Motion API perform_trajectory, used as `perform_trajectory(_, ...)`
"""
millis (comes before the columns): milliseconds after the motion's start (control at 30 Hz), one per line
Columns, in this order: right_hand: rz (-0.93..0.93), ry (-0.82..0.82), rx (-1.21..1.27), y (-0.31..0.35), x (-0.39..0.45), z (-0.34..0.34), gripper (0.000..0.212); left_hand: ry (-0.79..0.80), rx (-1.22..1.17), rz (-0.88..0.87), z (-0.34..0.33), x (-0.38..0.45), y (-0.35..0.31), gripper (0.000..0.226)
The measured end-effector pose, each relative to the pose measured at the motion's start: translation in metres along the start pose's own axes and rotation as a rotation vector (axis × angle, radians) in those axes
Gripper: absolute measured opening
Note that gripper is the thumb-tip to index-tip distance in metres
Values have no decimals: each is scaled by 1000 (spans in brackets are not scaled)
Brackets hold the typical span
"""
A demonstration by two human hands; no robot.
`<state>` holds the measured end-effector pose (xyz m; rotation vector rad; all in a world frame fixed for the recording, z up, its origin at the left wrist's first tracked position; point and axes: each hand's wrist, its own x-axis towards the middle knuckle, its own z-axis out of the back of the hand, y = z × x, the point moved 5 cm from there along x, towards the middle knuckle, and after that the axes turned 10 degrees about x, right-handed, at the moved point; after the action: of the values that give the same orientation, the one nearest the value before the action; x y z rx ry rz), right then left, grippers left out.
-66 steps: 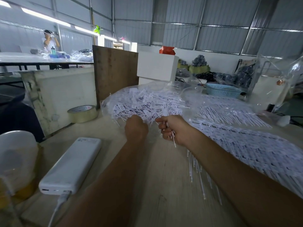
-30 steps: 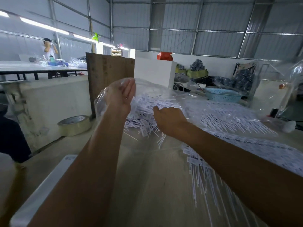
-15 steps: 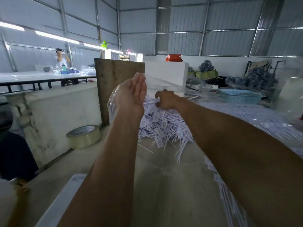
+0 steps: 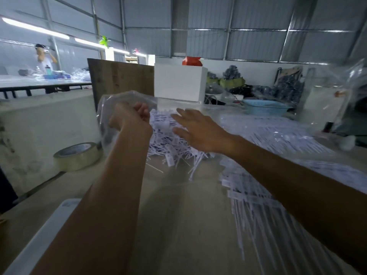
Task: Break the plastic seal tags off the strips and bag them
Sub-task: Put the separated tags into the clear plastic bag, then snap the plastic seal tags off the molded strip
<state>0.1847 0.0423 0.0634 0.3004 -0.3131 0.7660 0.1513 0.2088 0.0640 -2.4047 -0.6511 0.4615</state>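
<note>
Seal tags [image 4: 170,139] lie heaped on the table [image 4: 178,225] inside the mouth of a clear bag [image 4: 111,108]. My left hand [image 4: 131,118] grips the bag's upper edge, fingers curled; my right hand [image 4: 198,132] hovers spread over the heap.

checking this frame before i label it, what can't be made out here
- Head view: what the left hand pinches besides the clear bag; its curled fingers hide that.
- Print on the seal tags: too small and blurred.
- How far the tag pile reaches under the right hand: covered by it.
- White device at bottom left: cut by the frame edge and the left forearm.
</note>
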Motion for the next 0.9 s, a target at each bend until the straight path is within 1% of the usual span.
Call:
perform_trajectory(67,55,8,5,-1,-61,11,49,98,108,118,-10,-11,14,18)
perform_trajectory(133,10,-14,36,-17,-118,25,42,274,216,187,-26,-31,23,26)
perform_trajectory(167,-40,-31,49,-27,-142,32,39,350,275,187,-36,-44,25,27)
perform_trajectory(233,-151,-45,57,-49,-186,45,36,451,448,137,-49,-72,32,19)
perform_trajectory(300,-230,-45,55,-66,-221,53,33,560,686,30,-56,-102,47,7)
perform_trajectory(367,-278,-52,50,-77,-249,60,32,709,988,-118,-53,-130,72,11)
perform_trajectory(433,-311,-11,39,-87,-271,65,32,902,1302,-275,-43,-153,105,11)
perform_trajectory(467,-326,27,31,-92,-280,66,32,979,1473,-394,-36,-160,121,11)
perform_trajectory(500,-340,53,28,-97,-289,66,32,1028,1637,-557,-29,-164,135,13)
perform_trajectory(533,-349,57,30,-101,-296,66,30,1044,1779,-725,-22,-165,148,16)
perform_trajectory(567,-349,40,37,-104,-303,66,27,1051,1874,-853,-14,-166,158,19)
perform_trajectory(633,-324,-2,58,-109,-313,61,24,1078,1956,-978,2,-165,174,24)
perform_trajectory(700,-292,-12,69,-111,-317,54,25,1087,1938,-1034,10,-161,180,21)
perform_trajectory(800,-262,-27,72,-111,-316,50,25,1103,1926,-1084,12,-163,181,24)
perform_trajectory(900,-237,-62,125,-111,-316,50,22,1036,1931,-1130,11,-172,178,23)
